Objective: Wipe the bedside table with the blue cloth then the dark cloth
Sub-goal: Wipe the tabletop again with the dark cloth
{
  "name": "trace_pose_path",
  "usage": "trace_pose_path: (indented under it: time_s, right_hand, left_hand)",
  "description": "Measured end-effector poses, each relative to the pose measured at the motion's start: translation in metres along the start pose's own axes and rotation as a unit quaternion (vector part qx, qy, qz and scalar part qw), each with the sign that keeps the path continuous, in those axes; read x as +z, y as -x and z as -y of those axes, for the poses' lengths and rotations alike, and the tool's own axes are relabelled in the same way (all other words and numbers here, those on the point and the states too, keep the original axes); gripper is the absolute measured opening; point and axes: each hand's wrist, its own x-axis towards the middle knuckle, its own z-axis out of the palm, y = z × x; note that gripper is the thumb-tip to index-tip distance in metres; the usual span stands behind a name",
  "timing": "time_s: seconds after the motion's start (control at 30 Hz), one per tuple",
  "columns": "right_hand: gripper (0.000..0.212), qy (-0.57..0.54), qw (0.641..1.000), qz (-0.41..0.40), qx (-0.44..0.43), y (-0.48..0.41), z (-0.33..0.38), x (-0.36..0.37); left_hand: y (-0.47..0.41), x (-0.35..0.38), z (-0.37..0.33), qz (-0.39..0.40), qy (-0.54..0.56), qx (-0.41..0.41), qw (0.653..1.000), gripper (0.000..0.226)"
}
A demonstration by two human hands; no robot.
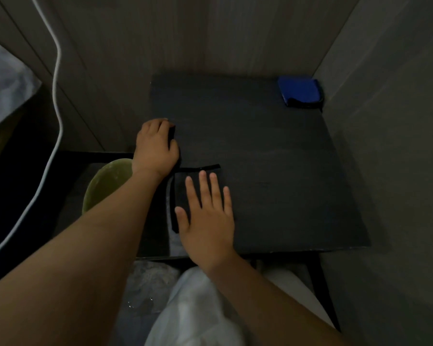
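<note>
The dark cloth (185, 193) lies flat on the near left part of the black bedside table (273, 158). My right hand (206, 218) rests flat on it, palm down, fingers spread. At the table's left edge my left hand (156, 146) is curled around a black strip that seems to be the same cloth's edge. The blue cloth (300, 92) lies folded in the table's far right corner, away from both hands.
Walls close the table in at the back and on the right. A white cable (56, 101) hangs down on the left. A pale green round object (105, 186) sits low beside the table's left edge. White fabric (193, 308) covers my lap below.
</note>
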Motion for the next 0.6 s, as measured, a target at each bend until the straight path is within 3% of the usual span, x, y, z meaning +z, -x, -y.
trace_pose_path:
  time_s: [0.37,0.6]
  right_hand:
    - [0.072,0.038,0.999,0.023,-0.03,0.002,0.029,0.004]
    - [0.067,0.051,0.986,0.034,-0.155,0.012,0.031,0.013]
  left_hand:
    - [-0.002,-0.002,0.0,0.018,-0.003,-0.003,1.0,0.043]
    - [0.0,-0.002,-0.002,0.014,-0.004,0.003,1.0,0.042]
